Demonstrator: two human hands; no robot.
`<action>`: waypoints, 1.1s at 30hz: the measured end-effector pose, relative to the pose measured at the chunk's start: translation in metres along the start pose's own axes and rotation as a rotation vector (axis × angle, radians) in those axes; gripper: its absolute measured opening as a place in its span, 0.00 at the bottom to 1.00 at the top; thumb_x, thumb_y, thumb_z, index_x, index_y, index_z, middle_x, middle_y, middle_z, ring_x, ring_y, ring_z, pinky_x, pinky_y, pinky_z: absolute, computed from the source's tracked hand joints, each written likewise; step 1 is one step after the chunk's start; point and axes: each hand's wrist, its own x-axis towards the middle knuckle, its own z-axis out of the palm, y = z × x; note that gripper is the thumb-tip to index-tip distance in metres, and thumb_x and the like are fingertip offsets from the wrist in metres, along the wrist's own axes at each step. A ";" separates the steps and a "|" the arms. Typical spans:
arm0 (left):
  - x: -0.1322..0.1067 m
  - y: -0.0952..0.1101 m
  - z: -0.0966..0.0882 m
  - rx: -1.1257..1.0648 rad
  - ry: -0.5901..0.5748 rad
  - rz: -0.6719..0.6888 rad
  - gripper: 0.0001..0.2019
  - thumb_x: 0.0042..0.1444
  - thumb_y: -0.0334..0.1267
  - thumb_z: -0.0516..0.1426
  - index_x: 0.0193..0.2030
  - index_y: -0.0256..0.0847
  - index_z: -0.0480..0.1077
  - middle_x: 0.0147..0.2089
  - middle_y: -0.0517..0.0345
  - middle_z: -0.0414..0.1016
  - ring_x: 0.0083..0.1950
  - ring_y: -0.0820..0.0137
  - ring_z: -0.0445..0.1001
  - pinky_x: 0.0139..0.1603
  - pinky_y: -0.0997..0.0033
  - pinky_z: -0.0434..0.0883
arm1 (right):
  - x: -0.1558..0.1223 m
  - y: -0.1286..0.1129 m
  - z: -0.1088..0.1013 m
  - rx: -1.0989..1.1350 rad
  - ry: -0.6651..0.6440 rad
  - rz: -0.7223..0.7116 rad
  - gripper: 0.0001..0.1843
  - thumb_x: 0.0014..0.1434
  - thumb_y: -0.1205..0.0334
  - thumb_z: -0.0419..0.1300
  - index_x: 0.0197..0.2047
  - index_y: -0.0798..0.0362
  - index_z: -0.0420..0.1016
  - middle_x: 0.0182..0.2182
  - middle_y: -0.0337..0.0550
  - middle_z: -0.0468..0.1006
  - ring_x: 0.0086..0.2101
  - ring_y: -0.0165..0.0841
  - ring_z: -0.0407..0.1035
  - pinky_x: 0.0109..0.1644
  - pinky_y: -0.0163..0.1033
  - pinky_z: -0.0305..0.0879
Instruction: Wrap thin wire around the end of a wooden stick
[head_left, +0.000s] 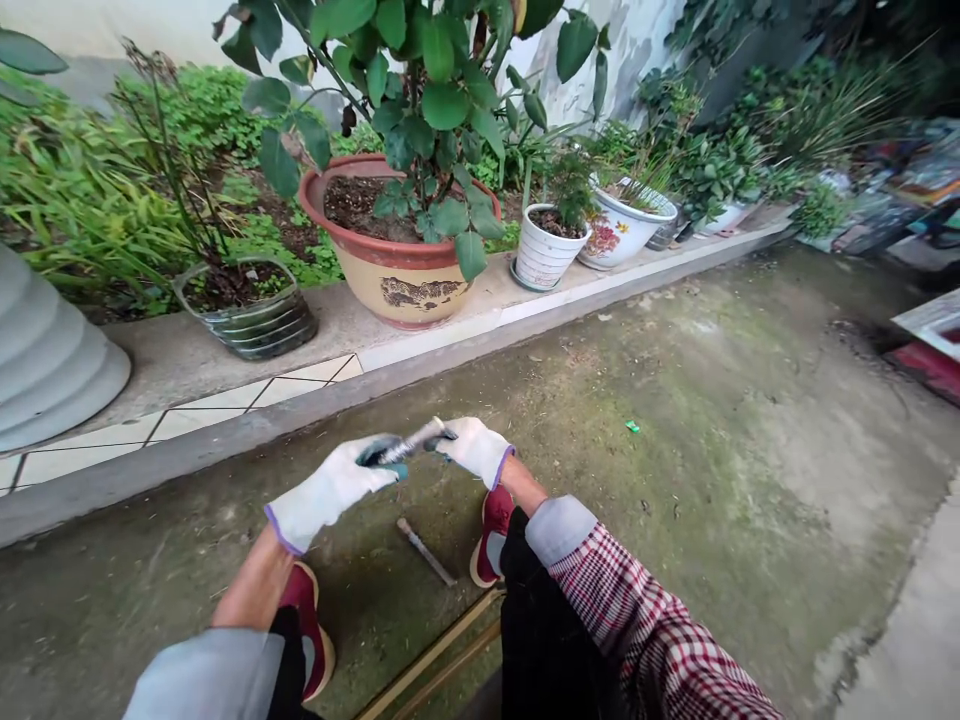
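Observation:
Both hands wear white work gloves with dark green fingers and purple cuffs. My left hand [341, 482] is closed round the darker, shiny end of a short grey stick-like piece [411, 443], held tilted above the ground. At its paler upper end, the fingers of my right hand [471, 447] pinch it. Its shiny part looks wrapped, but I cannot make out with what. Below the hands, between my feet, a second stick-like piece [426, 551] lies on the concrete, with a brownish thicker end.
Ahead, a low tiled ledge [255, 392] carries a large brown-rimmed pot [405, 280] with a leafy plant, a cut plastic container [259, 310], a small white pot [549, 255] and a flowered white pot [626, 225]. Long wooden strips [439, 650] lie near my right foot.

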 end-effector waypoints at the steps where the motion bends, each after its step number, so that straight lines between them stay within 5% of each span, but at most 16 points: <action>1: 0.003 0.002 -0.004 -0.039 0.090 -0.021 0.18 0.43 0.48 0.64 0.38 0.38 0.74 0.29 0.62 0.71 0.29 0.71 0.65 0.32 0.73 0.64 | -0.001 -0.005 0.003 -0.022 -0.001 -0.010 0.12 0.69 0.58 0.57 0.43 0.52 0.82 0.38 0.43 0.84 0.38 0.35 0.75 0.41 0.36 0.63; 5: 0.002 0.002 -0.012 0.111 0.349 -0.071 0.14 0.47 0.47 0.60 0.36 0.41 0.73 0.28 0.60 0.72 0.29 0.68 0.66 0.30 0.71 0.63 | -0.006 -0.033 0.021 -0.128 -0.037 -0.107 0.13 0.69 0.57 0.57 0.46 0.52 0.82 0.43 0.46 0.85 0.42 0.37 0.76 0.45 0.37 0.63; 7: -0.004 0.000 -0.012 0.393 0.325 -0.009 0.11 0.50 0.45 0.61 0.38 0.44 0.75 0.33 0.55 0.78 0.36 0.64 0.72 0.37 0.69 0.68 | -0.008 -0.042 0.027 -0.149 -0.058 -0.157 0.13 0.70 0.58 0.56 0.48 0.52 0.82 0.47 0.49 0.84 0.45 0.38 0.76 0.49 0.38 0.63; 12: -0.015 -0.014 -0.002 0.484 0.293 -0.100 0.11 0.48 0.40 0.64 0.40 0.43 0.78 0.38 0.47 0.81 0.46 0.57 0.77 0.47 0.63 0.68 | -0.006 -0.042 0.025 -0.207 -0.052 -0.175 0.14 0.70 0.60 0.56 0.47 0.53 0.83 0.45 0.50 0.85 0.44 0.38 0.76 0.49 0.38 0.64; 21: -0.027 -0.015 -0.002 0.304 0.041 0.012 0.18 0.50 0.42 0.62 0.47 0.39 0.80 0.35 0.57 0.80 0.35 0.67 0.72 0.38 0.70 0.68 | 0.017 -0.004 0.000 0.104 0.129 -0.117 0.12 0.60 0.64 0.57 0.39 0.54 0.83 0.34 0.42 0.84 0.34 0.33 0.73 0.41 0.36 0.66; 27: -0.022 -0.013 -0.016 0.166 0.227 0.054 0.20 0.53 0.43 0.60 0.51 0.36 0.78 0.38 0.59 0.79 0.36 0.69 0.72 0.38 0.72 0.68 | 0.015 -0.021 0.025 -0.025 0.035 -0.040 0.11 0.63 0.61 0.58 0.37 0.53 0.82 0.26 0.40 0.78 0.28 0.32 0.68 0.35 0.36 0.61; 33: -0.015 -0.022 -0.015 0.722 0.344 -0.122 0.18 0.60 0.39 0.57 0.56 0.44 0.77 0.49 0.47 0.82 0.48 0.58 0.78 0.49 0.62 0.69 | -0.009 -0.050 0.044 -0.153 -0.058 -0.212 0.12 0.68 0.60 0.55 0.40 0.52 0.81 0.34 0.44 0.83 0.34 0.33 0.72 0.41 0.36 0.61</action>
